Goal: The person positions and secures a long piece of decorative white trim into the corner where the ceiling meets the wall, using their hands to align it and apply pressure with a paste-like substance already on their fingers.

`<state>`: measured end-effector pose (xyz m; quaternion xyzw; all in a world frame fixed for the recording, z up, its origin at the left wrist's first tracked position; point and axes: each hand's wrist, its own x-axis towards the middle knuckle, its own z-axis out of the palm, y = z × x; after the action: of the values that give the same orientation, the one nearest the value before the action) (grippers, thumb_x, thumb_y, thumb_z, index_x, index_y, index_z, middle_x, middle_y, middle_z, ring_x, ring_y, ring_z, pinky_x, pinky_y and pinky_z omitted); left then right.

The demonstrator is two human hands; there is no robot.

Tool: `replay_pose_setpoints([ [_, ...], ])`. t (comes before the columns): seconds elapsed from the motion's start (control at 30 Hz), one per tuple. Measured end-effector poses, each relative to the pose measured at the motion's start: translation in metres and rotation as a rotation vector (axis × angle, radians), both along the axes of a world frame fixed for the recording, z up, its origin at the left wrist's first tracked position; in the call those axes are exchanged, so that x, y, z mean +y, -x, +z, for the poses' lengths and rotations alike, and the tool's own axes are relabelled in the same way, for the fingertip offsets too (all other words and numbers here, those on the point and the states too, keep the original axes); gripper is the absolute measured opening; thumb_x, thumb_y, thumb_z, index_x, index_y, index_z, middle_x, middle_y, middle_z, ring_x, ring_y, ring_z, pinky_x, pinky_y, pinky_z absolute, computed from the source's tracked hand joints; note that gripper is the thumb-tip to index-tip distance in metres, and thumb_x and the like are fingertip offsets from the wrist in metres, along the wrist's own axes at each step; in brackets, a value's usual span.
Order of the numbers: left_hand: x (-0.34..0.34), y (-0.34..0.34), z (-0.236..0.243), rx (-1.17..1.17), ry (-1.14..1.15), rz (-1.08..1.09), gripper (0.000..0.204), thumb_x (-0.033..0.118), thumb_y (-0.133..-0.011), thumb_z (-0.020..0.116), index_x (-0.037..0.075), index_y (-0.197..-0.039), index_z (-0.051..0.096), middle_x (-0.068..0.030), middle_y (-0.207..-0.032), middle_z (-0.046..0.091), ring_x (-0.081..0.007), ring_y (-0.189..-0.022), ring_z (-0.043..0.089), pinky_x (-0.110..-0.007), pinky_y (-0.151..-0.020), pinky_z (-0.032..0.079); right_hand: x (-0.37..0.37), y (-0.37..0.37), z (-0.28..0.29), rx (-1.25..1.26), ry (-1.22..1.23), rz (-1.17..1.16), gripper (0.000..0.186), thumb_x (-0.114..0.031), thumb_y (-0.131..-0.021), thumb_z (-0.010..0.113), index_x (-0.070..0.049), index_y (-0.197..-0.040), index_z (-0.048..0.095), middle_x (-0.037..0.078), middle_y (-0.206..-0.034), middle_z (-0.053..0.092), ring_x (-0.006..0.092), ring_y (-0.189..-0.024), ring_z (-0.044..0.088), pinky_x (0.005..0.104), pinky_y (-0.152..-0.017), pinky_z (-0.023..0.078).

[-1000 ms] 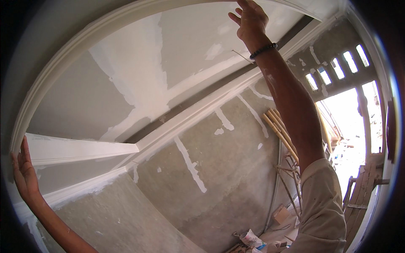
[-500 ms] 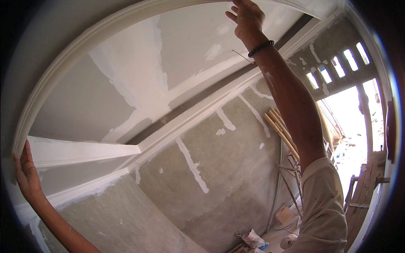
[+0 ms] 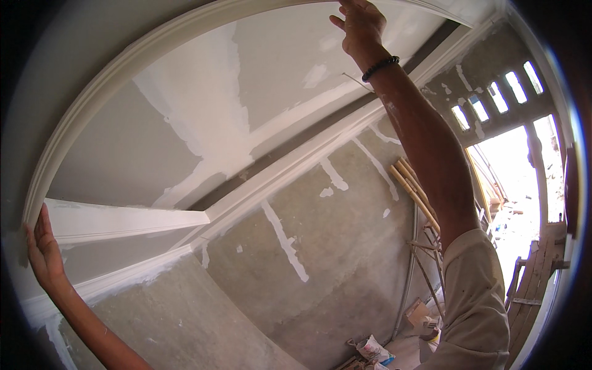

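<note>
Overhead, a long white moulding (image 3: 141, 52) curves in the fisheye view from far left to top centre. My left hand (image 3: 46, 256) holds it at its left end, fingers extended upward and pressed along it. My right hand (image 3: 364, 32), with a dark bead bracelet at the wrist, reaches up to hold the same moulding near the top centre, its upper fingertips partly cut off by the frame. Beyond the moulding is a grey ceiling panel (image 3: 105, 148) with white filler patches, and a white cornice (image 3: 302, 151) along the wall.
A grey plastered wall (image 3: 327, 246) has white streaks. Bamboo poles (image 3: 412, 192) and thinner frames lean at the right, near a bright doorway (image 3: 505, 179) with vent slots above. A bag (image 3: 373, 348) and scattered materials lie on the floor below. Wooden planks (image 3: 536, 277) stand at far right.
The view has shifted slightly, with the room appearing a little further right. My right hand has edged slightly left along the moulding; my left hand stays on its end.
</note>
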<state>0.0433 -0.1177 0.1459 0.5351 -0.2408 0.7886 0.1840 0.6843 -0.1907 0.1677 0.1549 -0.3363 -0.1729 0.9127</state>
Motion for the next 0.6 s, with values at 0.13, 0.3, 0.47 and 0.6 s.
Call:
replay_pose_setpoints([
  [0.13,-0.011,-0.019,-0.005,-0.024,0.027,-0.033,0.052,0.013,-0.113,0.025,-0.013,-0.156,0.012,-0.0290,-0.163,0.024,-0.0395,-0.152,0.024,-0.053,-0.128,0.024,-0.002,0.001,-0.001,0.038,0.012,0.004,0.030,-0.022,-0.092,0.077,-0.006,-0.115,0.065,0.005,-0.099,0.061,0.0192,-0.093,0.060,0.0386,-0.077,0.057],
  [0.3,-0.010,-0.019,-0.003,-0.011,0.010,0.022,0.053,0.017,-0.113,0.027,-0.014,-0.155,0.014,-0.0282,-0.163,0.024,-0.0380,-0.153,0.024,-0.052,-0.129,0.023,-0.003,-0.002,-0.002,0.007,-0.002,0.013,0.028,-0.021,-0.092,0.077,-0.007,-0.113,0.067,0.004,-0.101,0.063,0.0185,-0.094,0.061,0.0382,-0.075,0.057],
  [0.47,-0.005,-0.011,0.003,-0.023,0.019,0.049,0.053,0.018,-0.114,0.026,-0.014,-0.155,0.016,-0.0268,-0.163,0.024,-0.0356,-0.153,0.023,-0.052,-0.128,0.024,-0.002,-0.004,0.001,0.013,-0.035,0.018,0.026,-0.020,-0.092,0.076,-0.006,-0.112,0.067,0.005,-0.106,0.067,0.0182,-0.094,0.062,0.0360,-0.074,0.056],
  [0.6,-0.008,-0.013,0.002,-0.012,0.004,-0.046,0.053,0.019,-0.114,0.026,-0.011,-0.156,0.015,-0.0233,-0.164,0.024,-0.0326,-0.154,0.020,-0.052,-0.128,0.024,0.000,-0.007,0.004,0.005,-0.033,0.010,0.026,-0.018,-0.092,0.076,-0.005,-0.113,0.067,0.006,-0.107,0.068,0.0185,-0.095,0.063,0.0354,-0.072,0.056],
])
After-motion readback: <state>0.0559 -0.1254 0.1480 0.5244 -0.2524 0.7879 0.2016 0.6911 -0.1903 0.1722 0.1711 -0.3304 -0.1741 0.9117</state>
